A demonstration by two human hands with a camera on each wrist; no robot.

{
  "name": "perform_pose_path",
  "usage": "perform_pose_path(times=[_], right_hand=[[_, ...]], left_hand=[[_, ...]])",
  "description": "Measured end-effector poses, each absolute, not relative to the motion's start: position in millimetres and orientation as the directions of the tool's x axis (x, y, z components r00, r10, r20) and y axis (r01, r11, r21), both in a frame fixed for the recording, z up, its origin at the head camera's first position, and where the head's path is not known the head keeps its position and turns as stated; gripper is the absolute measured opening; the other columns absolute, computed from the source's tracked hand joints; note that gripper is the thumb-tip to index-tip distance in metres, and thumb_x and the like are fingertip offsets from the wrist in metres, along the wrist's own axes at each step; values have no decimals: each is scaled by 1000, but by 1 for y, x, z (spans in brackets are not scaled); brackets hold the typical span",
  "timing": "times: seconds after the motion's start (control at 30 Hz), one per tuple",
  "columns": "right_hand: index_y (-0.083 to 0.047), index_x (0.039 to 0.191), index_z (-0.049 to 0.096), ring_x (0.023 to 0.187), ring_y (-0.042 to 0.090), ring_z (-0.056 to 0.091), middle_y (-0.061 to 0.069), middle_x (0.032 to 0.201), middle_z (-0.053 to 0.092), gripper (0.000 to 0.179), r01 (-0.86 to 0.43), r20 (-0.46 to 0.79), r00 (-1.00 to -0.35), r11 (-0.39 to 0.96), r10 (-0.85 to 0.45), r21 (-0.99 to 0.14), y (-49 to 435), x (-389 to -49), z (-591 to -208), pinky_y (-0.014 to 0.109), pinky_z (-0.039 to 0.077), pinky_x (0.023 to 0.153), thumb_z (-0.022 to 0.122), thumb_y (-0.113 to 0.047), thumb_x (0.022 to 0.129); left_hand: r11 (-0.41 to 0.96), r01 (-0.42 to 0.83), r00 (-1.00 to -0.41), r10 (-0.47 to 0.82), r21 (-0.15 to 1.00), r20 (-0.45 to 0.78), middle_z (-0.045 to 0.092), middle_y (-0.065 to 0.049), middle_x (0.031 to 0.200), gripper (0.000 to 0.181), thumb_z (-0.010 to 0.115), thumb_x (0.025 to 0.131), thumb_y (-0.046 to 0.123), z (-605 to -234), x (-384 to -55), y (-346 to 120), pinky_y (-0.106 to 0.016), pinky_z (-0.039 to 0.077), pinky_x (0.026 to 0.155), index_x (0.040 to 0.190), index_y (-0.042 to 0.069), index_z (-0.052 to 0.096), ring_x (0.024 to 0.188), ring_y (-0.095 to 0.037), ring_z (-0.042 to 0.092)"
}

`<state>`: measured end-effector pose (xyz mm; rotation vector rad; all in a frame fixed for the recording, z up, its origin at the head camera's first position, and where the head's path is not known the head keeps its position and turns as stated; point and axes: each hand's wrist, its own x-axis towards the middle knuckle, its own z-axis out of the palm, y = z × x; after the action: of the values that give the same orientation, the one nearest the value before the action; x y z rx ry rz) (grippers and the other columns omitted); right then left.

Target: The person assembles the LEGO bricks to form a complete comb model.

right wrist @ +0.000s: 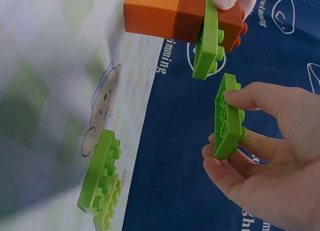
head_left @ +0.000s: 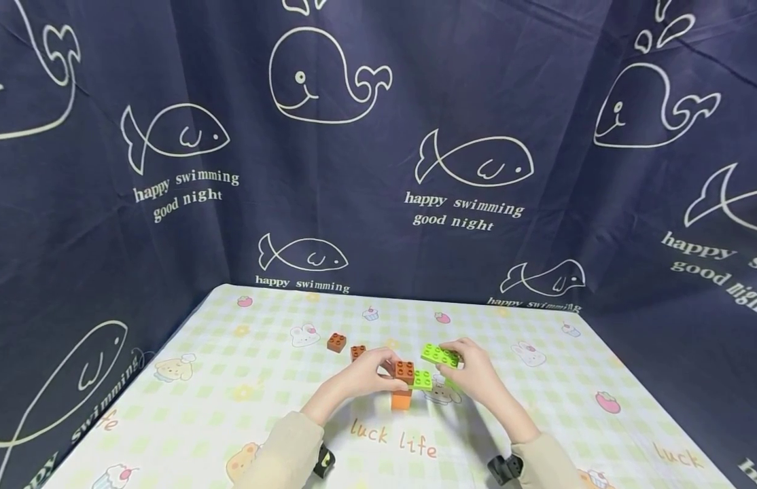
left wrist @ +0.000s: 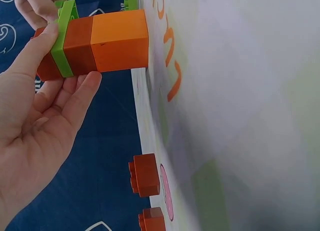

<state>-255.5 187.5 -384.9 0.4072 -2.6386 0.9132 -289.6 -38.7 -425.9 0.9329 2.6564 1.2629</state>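
Note:
A small brick stack (head_left: 403,384) stands on the table: an orange brick (left wrist: 120,40) at the bottom, then a brown brick, a thin green plate (right wrist: 206,38) and a brown brick (head_left: 405,369) on top. My left hand (head_left: 384,365) grips the upper part of the stack from the left, thumb against its top. My right hand (head_left: 450,358) pinches a second green plate (right wrist: 227,116) just right of and a little above the stack, apart from it.
Two loose brown bricks (head_left: 336,341) (head_left: 357,352) lie behind my left hand. More green plates (right wrist: 100,178) lie on the checked tablecloth (head_left: 244,380) under my right hand. A dark blue whale curtain (head_left: 354,136) closes off the back and sides.

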Motion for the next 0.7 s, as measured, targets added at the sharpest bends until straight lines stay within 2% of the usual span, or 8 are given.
perform_pose_path(times=[0.7], right_hand=[[-1, 108, 67, 90, 21, 61, 8, 101, 64, 32, -453, 389, -881, 722, -271, -523, 171, -248, -375, 39, 54, 82, 72, -7, 77]], left_hand=[[471, 519, -803, 555, 713, 218, 61, 7, 96, 30, 74, 79, 36, -426, -289, -39, -22, 50, 81, 96, 17, 60, 87, -4, 59]])
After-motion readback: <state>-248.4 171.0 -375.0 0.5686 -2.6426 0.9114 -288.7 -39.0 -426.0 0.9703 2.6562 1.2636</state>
